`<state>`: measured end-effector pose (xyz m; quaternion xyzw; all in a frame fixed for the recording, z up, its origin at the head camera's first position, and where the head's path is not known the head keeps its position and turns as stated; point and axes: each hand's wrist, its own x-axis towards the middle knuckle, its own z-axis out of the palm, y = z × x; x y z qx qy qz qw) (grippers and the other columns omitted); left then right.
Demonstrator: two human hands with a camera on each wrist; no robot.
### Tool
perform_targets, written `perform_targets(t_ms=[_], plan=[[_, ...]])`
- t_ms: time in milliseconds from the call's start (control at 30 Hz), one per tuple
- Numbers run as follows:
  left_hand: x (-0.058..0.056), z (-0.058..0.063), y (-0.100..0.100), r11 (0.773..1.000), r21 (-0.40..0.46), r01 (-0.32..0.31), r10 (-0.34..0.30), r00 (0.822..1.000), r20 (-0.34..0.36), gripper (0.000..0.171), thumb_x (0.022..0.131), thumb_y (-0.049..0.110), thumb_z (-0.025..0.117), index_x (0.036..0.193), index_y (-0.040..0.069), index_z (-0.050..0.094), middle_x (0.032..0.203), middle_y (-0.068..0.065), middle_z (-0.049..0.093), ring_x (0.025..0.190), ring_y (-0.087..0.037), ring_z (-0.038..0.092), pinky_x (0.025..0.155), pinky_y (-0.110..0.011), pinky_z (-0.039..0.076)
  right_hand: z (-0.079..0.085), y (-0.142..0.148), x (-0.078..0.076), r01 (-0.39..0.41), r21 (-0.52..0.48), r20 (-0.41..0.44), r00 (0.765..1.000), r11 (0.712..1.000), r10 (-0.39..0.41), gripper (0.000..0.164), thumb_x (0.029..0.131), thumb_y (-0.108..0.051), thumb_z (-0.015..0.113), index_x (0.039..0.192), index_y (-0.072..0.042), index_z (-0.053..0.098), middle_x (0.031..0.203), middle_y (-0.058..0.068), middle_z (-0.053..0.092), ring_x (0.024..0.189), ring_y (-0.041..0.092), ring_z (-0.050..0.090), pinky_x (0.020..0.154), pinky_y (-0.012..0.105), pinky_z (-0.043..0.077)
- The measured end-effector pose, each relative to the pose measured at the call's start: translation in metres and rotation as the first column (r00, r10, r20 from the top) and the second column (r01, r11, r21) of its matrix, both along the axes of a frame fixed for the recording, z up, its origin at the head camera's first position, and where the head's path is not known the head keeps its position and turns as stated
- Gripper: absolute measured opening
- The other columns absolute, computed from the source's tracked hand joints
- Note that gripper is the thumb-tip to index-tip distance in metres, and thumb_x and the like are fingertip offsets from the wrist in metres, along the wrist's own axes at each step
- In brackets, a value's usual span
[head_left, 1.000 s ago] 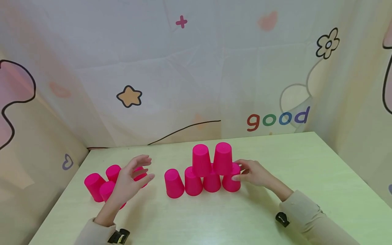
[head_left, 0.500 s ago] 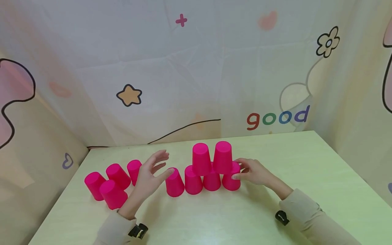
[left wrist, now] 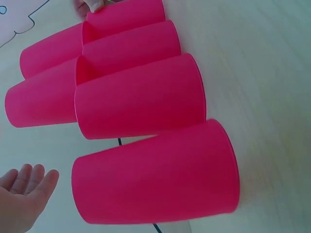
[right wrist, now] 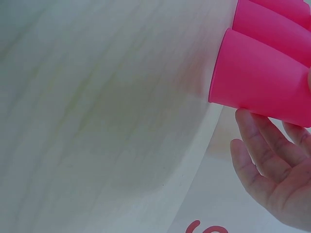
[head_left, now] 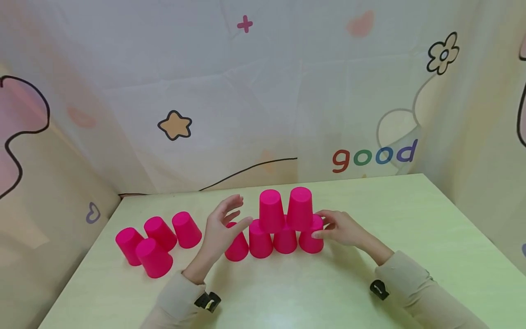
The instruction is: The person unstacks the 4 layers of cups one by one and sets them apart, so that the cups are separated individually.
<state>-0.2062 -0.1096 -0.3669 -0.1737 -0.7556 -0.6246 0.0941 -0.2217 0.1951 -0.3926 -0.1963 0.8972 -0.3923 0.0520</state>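
A row of several upside-down pink cups stands on the table, and two more upturned cups, the left one (head_left: 270, 212) and the right one (head_left: 300, 209), sit on top of it. My right hand (head_left: 345, 228) holds the rightmost bottom cup (head_left: 311, 243), thumb in front and fingers along its far side. My left hand (head_left: 218, 234) is spread, thumb apart from the fingers, and overlaps the leftmost bottom cup (head_left: 239, 249) in the head view. In the left wrist view, a gap shows between the left fingers (left wrist: 41, 187) and that cup.
Several more pink cups (head_left: 154, 259) stand upside down in a loose group at the left of the pale table (head_left: 279, 297). A printed curtain (head_left: 230, 114) hangs behind the table's back edge and along both sides.
My left hand has moved right, from over the loose group to the leftmost cup of the row, uncovering the group. My right hand stays at the rightmost cup. The cups stand as before.
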Motion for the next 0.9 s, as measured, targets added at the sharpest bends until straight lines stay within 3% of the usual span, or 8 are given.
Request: perform_targets(t_ms=[333, 567, 900], plan=[[-0.008, 0.004, 0.019, 0.999, 0.033, 0.016, -0.017, 0.999, 0.042, 0.058, 0.079, 0.008, 0.070, 0.131, 0.006, 0.045, 0.126, -0.009, 0.050, 0.114, -0.023, 0.049, 0.093, -0.034, 0.043, 0.001, 0.001, -0.001, 0.009, 0.002, 0.006, 1.000, 1.000, -0.009, 0.052, 0.076, -0.026, 0.074, 0.118, -0.003, 0.054, 0.103, 0.008, 0.061, 0.090, 0.023, 0.059, 0.071, 0.033, 0.053], [-0.011, 0.007, 0.029, 0.999, 0.041, 0.027, -0.030, 0.997, 0.070, 0.058, 0.077, 0.009, 0.071, 0.129, 0.006, 0.046, 0.127, -0.011, 0.049, 0.115, -0.028, 0.047, 0.095, -0.044, 0.040, 0.002, 0.001, -0.002, 0.008, 0.003, 0.007, 1.000, 1.000, -0.008, 0.052, 0.076, -0.026, 0.074, 0.118, -0.003, 0.054, 0.104, 0.008, 0.060, 0.091, 0.024, 0.059, 0.073, 0.034, 0.052], [-0.013, 0.002, 0.042, 0.998, 0.061, 0.031, -0.039, 0.992, 0.124, 0.060, 0.076, 0.011, 0.073, 0.130, 0.009, 0.046, 0.124, -0.006, 0.051, 0.113, -0.024, 0.048, 0.094, -0.042, 0.041, 0.001, 0.001, 0.000, 0.009, 0.013, 0.015, 1.000, 1.000, -0.009, 0.053, 0.076, -0.025, 0.073, 0.119, -0.002, 0.053, 0.105, 0.009, 0.060, 0.092, 0.025, 0.059, 0.074, 0.035, 0.052]])
